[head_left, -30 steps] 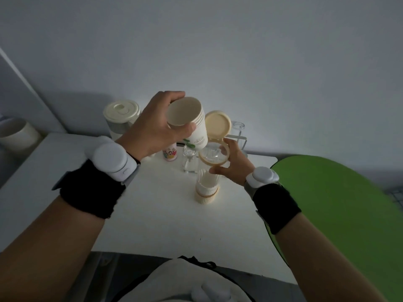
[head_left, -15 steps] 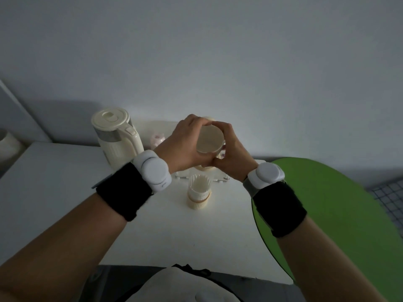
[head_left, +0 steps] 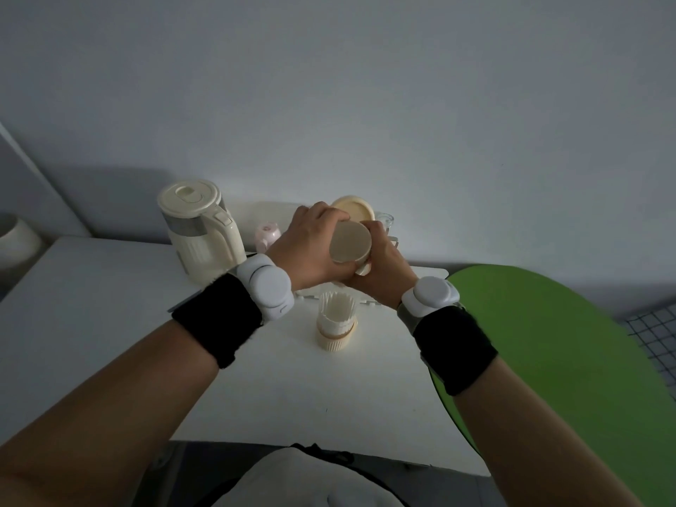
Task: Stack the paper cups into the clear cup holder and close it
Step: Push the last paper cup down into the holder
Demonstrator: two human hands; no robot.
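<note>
Right of the kettle (head_left: pixel 199 232), my left hand (head_left: pixel 311 250) now grips the paper cups (head_left: pixel 350 243) flipped base-up, entering what seems the clear cup holder (head_left: pixel 363 268) in my right hand (head_left: pixel 382 267)'s grasp; lid (head_left: pixel 356 208) open.

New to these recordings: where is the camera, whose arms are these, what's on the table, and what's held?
No machine here: a person works bare-handed. The one camera sits on their head, looking forward and down, so both arms reach in from below. The left hand grips upside-down paper cups, base toward the camera. The right hand holds the holder, mostly hidden, with its lid up behind. On the white table stand a kettle and a toothpick pot.
</note>
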